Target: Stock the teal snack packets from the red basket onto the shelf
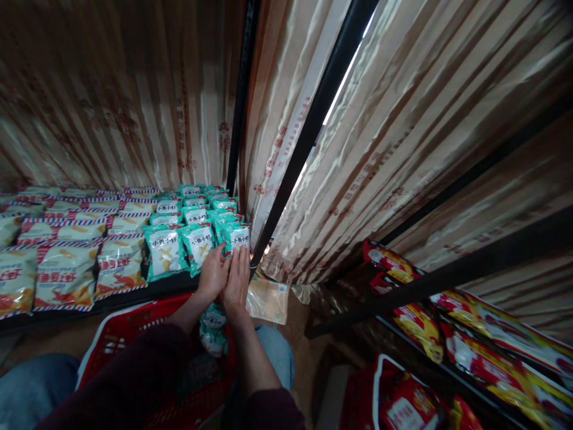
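Observation:
At the right end of the shelf's front row, a green-and-white snack bag (240,236) stands upright between my hands. My left hand (213,272) has its fingers closed at the bag's lower left edge. Over the lower front of the same bag lie the fingers of my right hand (238,273), its thumb side close against the left hand. Just left is a matching green snack bag (199,246). Below my wrists, a red basket (111,334) with a white rim holds more green snack bags (213,337), partly hidden by my forearms.
Rows of cream-coloured snack bags (67,276) with striped edges fill the shelf's left side. A black post (308,140) rises just right of my hands, before pleated curtains (358,179). Red-and-yellow packets (487,364) lie on a right-hand shelf, above another red basket (369,391).

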Action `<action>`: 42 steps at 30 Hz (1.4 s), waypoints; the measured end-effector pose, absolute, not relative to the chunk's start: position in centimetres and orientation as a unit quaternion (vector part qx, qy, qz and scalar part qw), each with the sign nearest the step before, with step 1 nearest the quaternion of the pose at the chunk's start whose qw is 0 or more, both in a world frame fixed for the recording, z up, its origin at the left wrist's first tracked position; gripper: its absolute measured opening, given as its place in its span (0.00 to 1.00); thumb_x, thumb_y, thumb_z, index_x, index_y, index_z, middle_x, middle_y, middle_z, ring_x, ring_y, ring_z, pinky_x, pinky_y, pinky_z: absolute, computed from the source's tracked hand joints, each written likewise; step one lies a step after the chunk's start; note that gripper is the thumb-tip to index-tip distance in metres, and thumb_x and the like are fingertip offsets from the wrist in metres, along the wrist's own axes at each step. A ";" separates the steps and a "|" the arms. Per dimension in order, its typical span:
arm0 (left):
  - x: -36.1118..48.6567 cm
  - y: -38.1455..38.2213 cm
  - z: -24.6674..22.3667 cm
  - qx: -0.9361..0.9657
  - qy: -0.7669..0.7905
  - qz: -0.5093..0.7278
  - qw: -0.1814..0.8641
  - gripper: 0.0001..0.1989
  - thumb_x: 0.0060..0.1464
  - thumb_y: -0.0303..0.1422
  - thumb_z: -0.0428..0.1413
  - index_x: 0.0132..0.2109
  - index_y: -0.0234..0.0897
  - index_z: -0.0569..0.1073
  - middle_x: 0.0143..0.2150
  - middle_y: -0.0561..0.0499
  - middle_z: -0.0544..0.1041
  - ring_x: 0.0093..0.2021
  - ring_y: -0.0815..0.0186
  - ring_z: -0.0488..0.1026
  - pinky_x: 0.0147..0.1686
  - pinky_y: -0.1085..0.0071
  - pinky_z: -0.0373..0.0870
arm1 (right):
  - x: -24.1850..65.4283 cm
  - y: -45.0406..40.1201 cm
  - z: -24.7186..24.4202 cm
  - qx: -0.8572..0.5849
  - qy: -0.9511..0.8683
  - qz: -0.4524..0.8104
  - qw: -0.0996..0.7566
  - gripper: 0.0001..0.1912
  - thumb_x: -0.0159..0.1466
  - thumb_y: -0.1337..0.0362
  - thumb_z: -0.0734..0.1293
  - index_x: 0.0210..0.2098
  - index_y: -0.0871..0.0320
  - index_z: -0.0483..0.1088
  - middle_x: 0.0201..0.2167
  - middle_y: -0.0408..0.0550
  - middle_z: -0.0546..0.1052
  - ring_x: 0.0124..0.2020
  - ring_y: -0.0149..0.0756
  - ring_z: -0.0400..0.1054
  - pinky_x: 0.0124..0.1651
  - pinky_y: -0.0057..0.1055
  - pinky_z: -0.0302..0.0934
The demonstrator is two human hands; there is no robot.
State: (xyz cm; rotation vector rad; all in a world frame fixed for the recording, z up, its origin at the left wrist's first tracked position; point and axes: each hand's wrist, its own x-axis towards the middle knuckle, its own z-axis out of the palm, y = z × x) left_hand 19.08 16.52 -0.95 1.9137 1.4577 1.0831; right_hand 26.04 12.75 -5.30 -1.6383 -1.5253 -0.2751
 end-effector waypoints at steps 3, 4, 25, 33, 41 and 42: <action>19.0 16.6 -1.0 0.686 0.532 0.405 0.288 0.19 0.53 0.31 0.51 0.52 0.34 0.68 0.30 0.51 0.71 0.30 0.66 0.69 0.37 0.69 0.68 | 26.0 12.4 -4.9 -0.662 -0.608 -0.113 0.425 0.27 0.68 0.68 0.51 0.66 0.62 0.42 0.65 0.60 0.51 0.68 0.39 0.37 0.62 0.46 0.49; 19.0 16.6 -1.0 0.680 0.529 0.405 0.305 0.19 0.53 0.31 0.51 0.52 0.34 0.68 0.28 0.52 0.70 0.29 0.67 0.69 0.36 0.70 0.68 | 25.9 12.2 -4.7 -0.665 -0.605 -0.115 0.422 0.26 0.68 0.68 0.51 0.65 0.63 0.44 0.65 0.60 0.52 0.68 0.39 0.38 0.62 0.46 0.49; 18.8 15.7 -0.6 0.720 0.527 0.370 0.258 0.19 0.56 0.31 0.47 0.54 0.34 0.66 0.39 0.43 0.74 0.42 0.60 0.72 0.46 0.64 0.66 | 25.7 11.6 -5.1 -0.660 -0.616 -0.134 0.408 0.29 0.68 0.66 0.53 0.66 0.61 0.40 0.65 0.58 0.53 0.67 0.42 0.38 0.62 0.48 0.50; 18.2 14.9 -1.1 0.723 0.522 0.391 0.228 0.21 0.58 0.31 0.46 0.58 0.33 0.62 0.39 0.44 0.72 0.41 0.61 0.71 0.44 0.65 0.67 | 25.7 11.5 -5.7 -0.634 -0.634 -0.148 0.418 0.29 0.68 0.67 0.53 0.66 0.60 0.41 0.66 0.59 0.49 0.68 0.46 0.33 0.61 0.53 0.49; 17.1 14.5 -1.8 0.734 0.510 0.400 0.201 0.21 0.57 0.28 0.46 0.58 0.33 0.63 0.41 0.43 0.71 0.41 0.62 0.71 0.42 0.65 0.70 | 25.1 11.1 -6.2 -0.640 -0.638 -0.163 0.397 0.27 0.67 0.65 0.54 0.65 0.59 0.46 0.66 0.58 0.49 0.68 0.49 0.32 0.61 0.53 0.48; 17.0 14.5 -1.8 0.736 0.506 0.401 0.202 0.21 0.57 0.28 0.46 0.58 0.33 0.63 0.41 0.43 0.71 0.41 0.63 0.71 0.43 0.65 0.70 | 25.1 11.1 -6.3 -0.638 -0.641 -0.164 0.394 0.27 0.67 0.65 0.54 0.65 0.59 0.47 0.66 0.58 0.49 0.68 0.49 0.31 0.61 0.53 0.48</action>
